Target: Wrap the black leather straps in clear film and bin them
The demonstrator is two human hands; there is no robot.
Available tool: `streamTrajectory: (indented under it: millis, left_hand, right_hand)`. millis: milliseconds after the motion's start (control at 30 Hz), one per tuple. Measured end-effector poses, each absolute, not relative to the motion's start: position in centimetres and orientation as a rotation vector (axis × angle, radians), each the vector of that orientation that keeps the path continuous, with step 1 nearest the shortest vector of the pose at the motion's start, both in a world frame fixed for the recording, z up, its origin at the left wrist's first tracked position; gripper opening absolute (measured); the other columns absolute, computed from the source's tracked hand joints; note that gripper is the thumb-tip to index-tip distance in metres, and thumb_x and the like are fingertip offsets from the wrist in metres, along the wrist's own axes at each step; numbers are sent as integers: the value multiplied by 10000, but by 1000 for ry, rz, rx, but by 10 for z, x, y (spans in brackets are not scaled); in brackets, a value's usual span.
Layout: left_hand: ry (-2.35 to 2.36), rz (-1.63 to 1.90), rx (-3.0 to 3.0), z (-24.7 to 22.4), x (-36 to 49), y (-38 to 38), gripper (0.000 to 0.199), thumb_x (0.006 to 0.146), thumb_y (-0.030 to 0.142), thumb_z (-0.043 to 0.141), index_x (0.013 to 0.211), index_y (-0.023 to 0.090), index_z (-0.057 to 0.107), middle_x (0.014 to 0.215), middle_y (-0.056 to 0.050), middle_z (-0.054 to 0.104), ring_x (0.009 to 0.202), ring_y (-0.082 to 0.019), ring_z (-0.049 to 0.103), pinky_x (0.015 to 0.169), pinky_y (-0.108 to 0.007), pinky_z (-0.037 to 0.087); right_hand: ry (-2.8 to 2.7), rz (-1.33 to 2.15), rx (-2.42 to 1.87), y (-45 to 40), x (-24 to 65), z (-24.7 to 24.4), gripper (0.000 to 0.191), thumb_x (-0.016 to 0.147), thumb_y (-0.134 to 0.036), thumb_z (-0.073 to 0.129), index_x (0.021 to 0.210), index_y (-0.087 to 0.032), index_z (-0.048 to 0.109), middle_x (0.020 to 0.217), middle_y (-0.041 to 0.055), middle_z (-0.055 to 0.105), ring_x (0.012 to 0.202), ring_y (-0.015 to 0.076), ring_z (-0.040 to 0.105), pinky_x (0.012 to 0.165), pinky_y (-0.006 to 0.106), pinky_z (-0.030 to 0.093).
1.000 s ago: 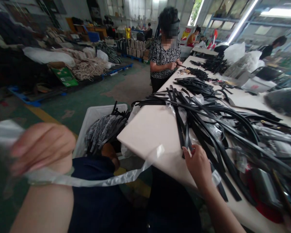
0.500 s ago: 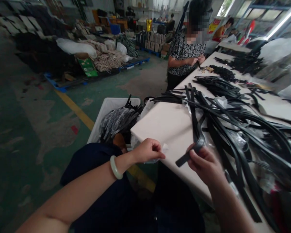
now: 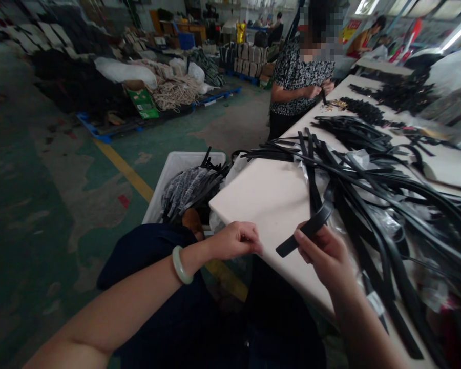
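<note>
The right hand (image 3: 325, 248) is holding a black strap (image 3: 311, 225) above the near edge of the table (image 3: 265, 189). The thumb is pressing on the strap and the fingers are sitting behind it, so that hand is gripping it. One flat end of the strap is pointing down at the table's near edge, and the other part is bending up and back over the table. The left hand (image 3: 240, 241) is hanging by the table's near edge, close to the corner. Its fingers are bending in, but I can't tell if they are pinching anything. A pale green bangle (image 3: 181, 265) is circling that wrist, out past the table's edge. A big pile of black straps (image 3: 372, 184) is lying on the right part of the table, with bits of clear plastic (image 3: 386, 220) poking out. Left of the table, a white bin (image 3: 159, 187) is holding more straps, some in plastic wrap (image 3: 184, 187). Farther up the table's left side, another person (image 3: 301, 77) is standing and holding something dark in both hands.
</note>
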State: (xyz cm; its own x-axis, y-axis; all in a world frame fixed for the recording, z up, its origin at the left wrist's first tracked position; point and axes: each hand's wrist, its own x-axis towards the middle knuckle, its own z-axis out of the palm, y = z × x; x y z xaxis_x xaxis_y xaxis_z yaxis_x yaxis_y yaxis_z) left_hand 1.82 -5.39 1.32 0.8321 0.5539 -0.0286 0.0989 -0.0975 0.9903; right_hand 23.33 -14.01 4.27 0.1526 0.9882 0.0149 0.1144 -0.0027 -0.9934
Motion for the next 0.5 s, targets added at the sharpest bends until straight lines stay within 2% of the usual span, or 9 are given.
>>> streamTrajectory:
  millis: [133,300,500]
  left_hand:
    - [589,442,1676,9,19,-52,226,663,301,760,635,101,659,674,4,501,633,-71,458,565,-185,324]
    - [518,402,1651,9,18,-51,210,688,311,747,709,109,691,697,0,513,664,-79,473,589,-190,330]
    - [459,362,1710,11,17,-51,237,711,345,725,743,113,693,729,-11,531,695,-95,486,613,-202,343]
  right_hand:
    - [-1198,996,-1347,-142,227,50,168,833,-310,622,880,-165,551,577,-44,435,449,41,394,394,171,275]
    - [-1274,1070,-1389,-138,216,56,200,826,-326,626,805,-147,541,555,-47,404,455,41,372,398,174,264]
    - [-1203,1124,-1386,-130,207,49,223,816,-332,634,772,-139,531,628,-26,461,462,32,369,395,175,252]
